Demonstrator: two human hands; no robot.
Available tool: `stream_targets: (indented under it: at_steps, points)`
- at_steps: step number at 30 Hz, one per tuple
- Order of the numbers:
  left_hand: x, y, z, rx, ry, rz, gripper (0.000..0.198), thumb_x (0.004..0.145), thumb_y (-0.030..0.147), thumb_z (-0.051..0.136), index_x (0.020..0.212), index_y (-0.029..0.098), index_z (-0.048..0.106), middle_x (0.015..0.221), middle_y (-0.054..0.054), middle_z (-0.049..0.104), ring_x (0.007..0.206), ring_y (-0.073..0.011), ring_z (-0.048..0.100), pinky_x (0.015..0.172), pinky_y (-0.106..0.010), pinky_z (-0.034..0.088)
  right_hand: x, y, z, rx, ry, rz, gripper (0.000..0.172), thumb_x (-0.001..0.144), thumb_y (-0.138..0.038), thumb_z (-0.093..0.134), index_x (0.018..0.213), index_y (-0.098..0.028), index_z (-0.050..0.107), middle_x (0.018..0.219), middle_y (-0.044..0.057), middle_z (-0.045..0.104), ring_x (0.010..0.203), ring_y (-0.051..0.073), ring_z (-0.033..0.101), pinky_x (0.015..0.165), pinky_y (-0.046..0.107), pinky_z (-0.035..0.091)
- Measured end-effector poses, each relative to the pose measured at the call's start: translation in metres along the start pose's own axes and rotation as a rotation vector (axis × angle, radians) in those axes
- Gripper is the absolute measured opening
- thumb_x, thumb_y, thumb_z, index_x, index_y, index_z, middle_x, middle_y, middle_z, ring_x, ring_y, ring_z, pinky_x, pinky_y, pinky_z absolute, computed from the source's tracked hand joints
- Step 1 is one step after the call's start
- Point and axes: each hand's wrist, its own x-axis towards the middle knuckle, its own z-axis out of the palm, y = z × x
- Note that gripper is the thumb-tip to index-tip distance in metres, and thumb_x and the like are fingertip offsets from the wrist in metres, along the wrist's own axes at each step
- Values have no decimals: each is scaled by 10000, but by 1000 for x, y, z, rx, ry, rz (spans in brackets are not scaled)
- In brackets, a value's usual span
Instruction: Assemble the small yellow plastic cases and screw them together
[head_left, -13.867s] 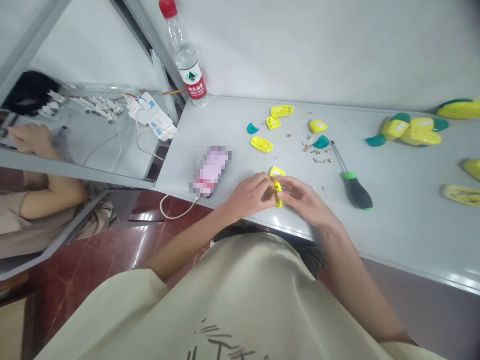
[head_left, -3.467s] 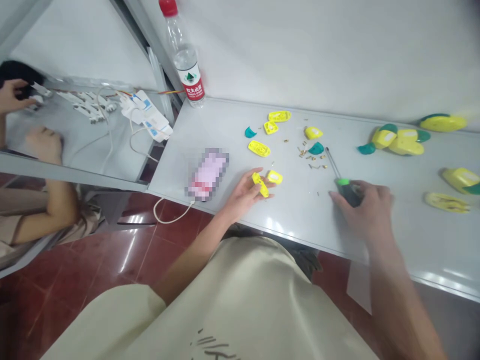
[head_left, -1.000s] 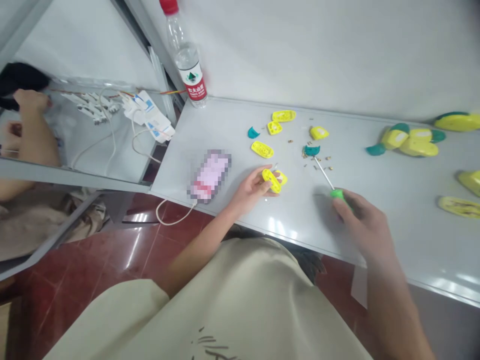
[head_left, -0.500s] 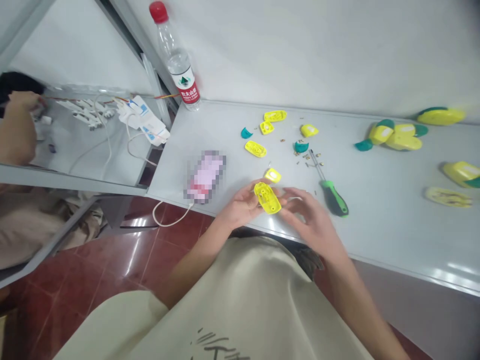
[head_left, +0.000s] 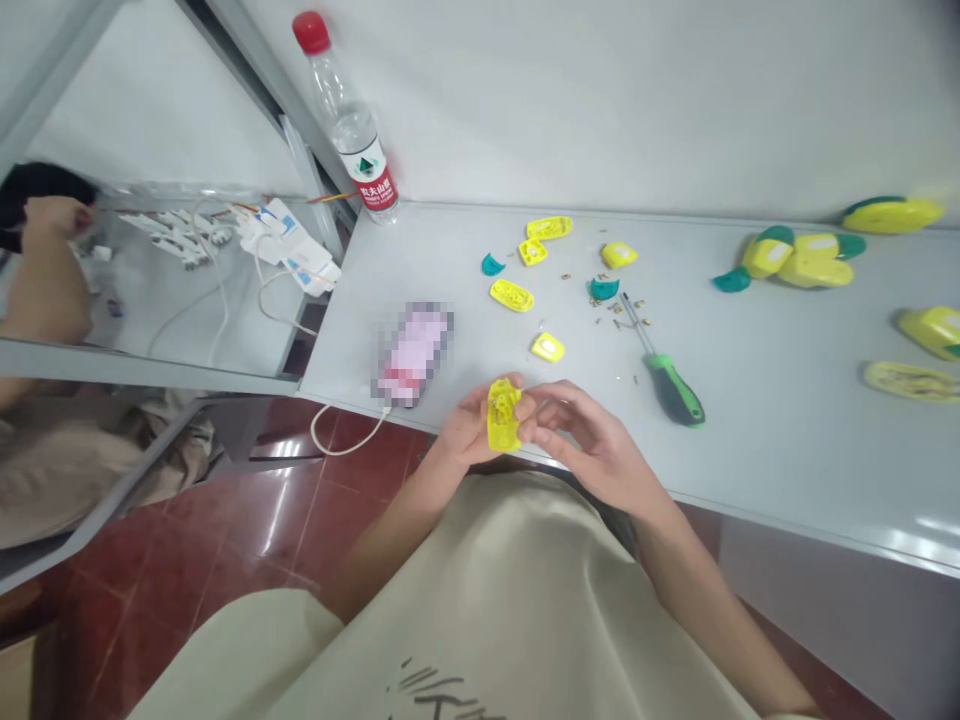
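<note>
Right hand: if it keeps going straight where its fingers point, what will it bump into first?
Most likely the yellow plastic shell that the left hand holds. The right hand has its fingertips right beside it, though depth is hard to judge here.

The red band on the label point(head_left: 373, 188) of a clear plastic water bottle with a red cap point(head_left: 349, 130) reads 农夫山泉. Black brushed marks point(head_left: 435, 685) on the cream T-shirt point(head_left: 510, 600) cannot be read.

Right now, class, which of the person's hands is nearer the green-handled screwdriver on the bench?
Right. The right hand is the closer, to the left of the green-handled screwdriver and not touching it; the left hand is farther off, beyond the right hand, holding the yellow plastic casing.
</note>
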Motion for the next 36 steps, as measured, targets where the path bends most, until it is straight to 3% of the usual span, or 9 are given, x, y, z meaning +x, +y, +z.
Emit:
stream_targets:
  at_steps: [7,10,12,14,17,22,28,33,36]
  points:
    - [-4,1,0,9,-1,-7,587,510,517,910,915,218,609,637,33,559,493,-104,519,519,-258,428,1,-6,-1,-40,-60,-49,438,935,-248,635,1347,-377,558,1128,30,581,883,149,603,857,349,539]
    - [4,4,0,60,69,84,621,558,488,911,1044,216,637,817,-9,666,690,-142,643,683,-274,502,5,2,-6,-46,-58,-1,509,930,-301,643,1415,-360,502,1252,58,565,968,172,615,890,370,550]
    - [14,8,1,151,131,180,571,685,425,865,1165,229,627,1019,-42,706,929,-179,693,867,-302,505,10,10,-13,-34,6,49,579,915,-353,660,1453,-355,443,1351,76,527,980,172,627,884,381,568]
    - [24,11,1,268,171,231,515,785,418,796,1233,248,607,1162,-64,703,1111,-216,670,994,-349,468,13,16,-20,-3,66,85,648,892,-402,684,1472,-372,396,1423,83,485,945,158,640,855,387,590]
    - [34,12,2,484,160,203,510,830,417,755,1288,253,601,1283,-87,676,1214,-240,631,1061,-382,442,16,20,-26,-9,92,102,721,860,-452,711,1489,-384,366,1481,92,465,1026,182,650,855,391,602]
    - [38,6,5,539,122,167,588,847,394,736,1391,285,541,1349,-84,650,1313,-254,573,1135,-406,397,19,26,-21,-215,306,102,567,869,-499,683,1379,-284,559,1361,111,605,1044,209,665,844,368,600]
    - [37,8,3,684,134,125,615,895,390,672,1472,305,477,1485,-55,549,1404,-265,487,1187,-401,350,21,35,-20,-376,407,29,445,893,-450,661,1287,-243,663,1328,112,659,1143,240,655,935,400,576]
    - [35,13,0,715,83,176,632,906,456,651,1475,256,460,1480,-117,548,1310,-260,584,1135,-406,424,16,32,-32,-438,452,26,398,883,-444,674,1226,-245,699,1261,106,661,1145,246,640,901,397,589]
    - [29,16,-1,731,87,215,566,917,477,627,1412,235,498,1407,-151,604,1193,-254,664,1046,-407,485,11,38,-41,-581,513,28,408,893,-451,655,1234,-233,701,1193,130,649,1052,252,652,835,406,598]
